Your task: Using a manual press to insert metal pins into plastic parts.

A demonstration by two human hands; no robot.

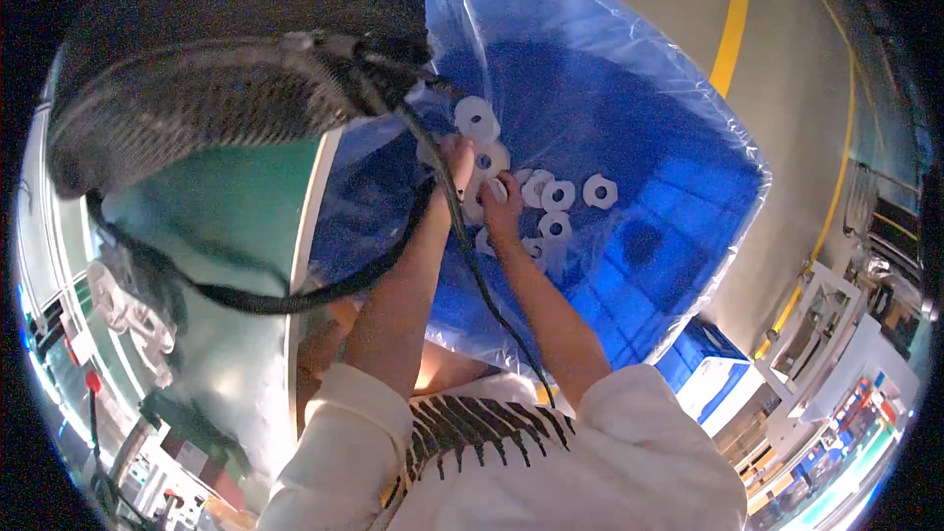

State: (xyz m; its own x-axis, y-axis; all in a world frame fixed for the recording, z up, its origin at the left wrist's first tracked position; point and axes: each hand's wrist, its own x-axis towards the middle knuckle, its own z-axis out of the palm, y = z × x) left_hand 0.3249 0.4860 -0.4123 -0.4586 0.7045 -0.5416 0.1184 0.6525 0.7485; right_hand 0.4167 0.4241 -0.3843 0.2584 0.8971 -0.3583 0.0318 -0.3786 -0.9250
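Observation:
A large blue bin point(688, 197) lined with a clear plastic bag point(551, 0) holds several white ring-shaped parts point(599, 191) at its bottom. Both my arms reach down into it. My left hand point(456, 161) is closed around a few white rings, with one ring point(476, 118) lying just above it. My right hand point(502, 208) sits right beside it, its fingers pinching another white ring point(495, 188). More rings point(556, 226) lie loose to the right of my right hand. Parts of both hands are hidden by the rings.
A black cable point(246, 300) loops across my arms and the bin. A dark mesh object point(216, 49) fills the upper left. A green table point(236, 236) with white parts point(123, 305) stands on the left. Yellow floor lines point(732, 20) and a smaller blue crate point(703, 359) are on the right.

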